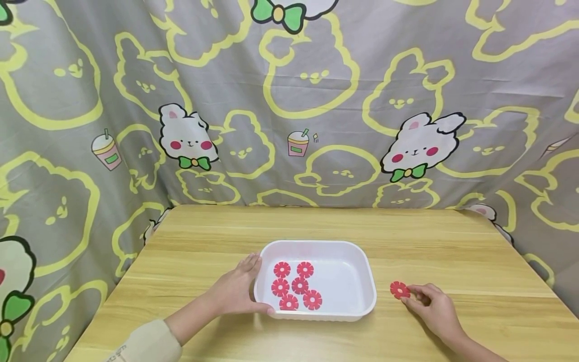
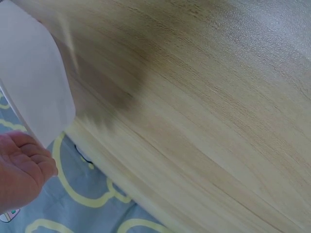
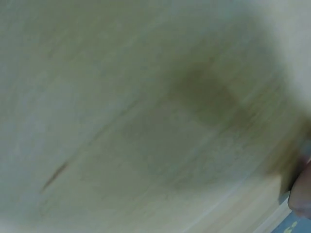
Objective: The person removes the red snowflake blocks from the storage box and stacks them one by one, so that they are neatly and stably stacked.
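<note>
A white plastic tray (image 1: 316, 315) sits on the table, with several red notched plastic discs, each with a hole in its middle, flat in its left half. My left hand (image 1: 237, 289) holds the tray by its left end, thumb at the near rim and fingers along the outer wall. In the left wrist view, the curled fingers (image 2: 30, 158) lie beside the tray wall (image 2: 36, 73). To the right of the tray, my right hand (image 1: 431, 306) pinches another red notched disc (image 1: 398, 289) between thumb and fingertips. Only a blurred bit of that hand (image 3: 302, 191) enters the right wrist view.
The wood-grain table (image 1: 217, 231) reaches back to a grey curtain (image 1: 244, 100) printed with yellow outlines and white rabbits. The curtain also hangs along the left and right sides. Bare wood lies between the tray and the right hand.
</note>
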`<state>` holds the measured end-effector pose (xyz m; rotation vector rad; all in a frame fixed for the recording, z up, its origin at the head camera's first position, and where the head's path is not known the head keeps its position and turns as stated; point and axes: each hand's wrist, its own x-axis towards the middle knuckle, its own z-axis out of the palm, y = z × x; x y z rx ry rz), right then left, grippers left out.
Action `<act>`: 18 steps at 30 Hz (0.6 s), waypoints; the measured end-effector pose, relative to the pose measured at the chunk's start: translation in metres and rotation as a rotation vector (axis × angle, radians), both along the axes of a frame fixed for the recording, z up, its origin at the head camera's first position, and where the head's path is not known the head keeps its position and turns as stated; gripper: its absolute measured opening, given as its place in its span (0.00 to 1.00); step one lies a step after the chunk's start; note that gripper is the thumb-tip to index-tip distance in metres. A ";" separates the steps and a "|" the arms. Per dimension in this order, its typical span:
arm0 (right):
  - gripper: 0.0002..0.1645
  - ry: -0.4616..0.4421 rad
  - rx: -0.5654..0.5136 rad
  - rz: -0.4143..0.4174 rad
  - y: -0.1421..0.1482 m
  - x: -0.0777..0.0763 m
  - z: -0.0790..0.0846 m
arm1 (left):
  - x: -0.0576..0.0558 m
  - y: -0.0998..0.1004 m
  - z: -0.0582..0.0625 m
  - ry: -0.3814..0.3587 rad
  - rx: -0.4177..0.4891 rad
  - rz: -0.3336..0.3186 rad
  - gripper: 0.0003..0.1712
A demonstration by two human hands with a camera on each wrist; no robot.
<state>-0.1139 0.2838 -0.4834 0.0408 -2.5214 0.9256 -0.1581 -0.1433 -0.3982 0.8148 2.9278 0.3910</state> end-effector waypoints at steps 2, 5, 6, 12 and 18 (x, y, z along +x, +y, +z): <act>0.13 0.000 -0.005 0.002 0.001 0.000 0.000 | 0.000 0.000 0.000 0.003 -0.003 -0.002 0.67; 0.13 -0.046 -0.011 0.004 0.002 0.000 0.002 | 0.000 0.000 0.000 -0.001 -0.005 -0.005 0.67; 0.14 -0.069 -0.012 0.005 0.002 0.000 0.003 | 0.000 0.000 0.000 -0.002 -0.004 -0.005 0.67; 0.16 -0.153 -0.028 0.014 0.004 -0.002 0.016 | 0.000 0.000 0.000 0.006 -0.001 -0.016 0.67; 0.14 -0.116 -0.071 0.042 -0.003 -0.010 0.034 | 0.000 -0.001 0.000 -0.008 0.004 -0.008 0.67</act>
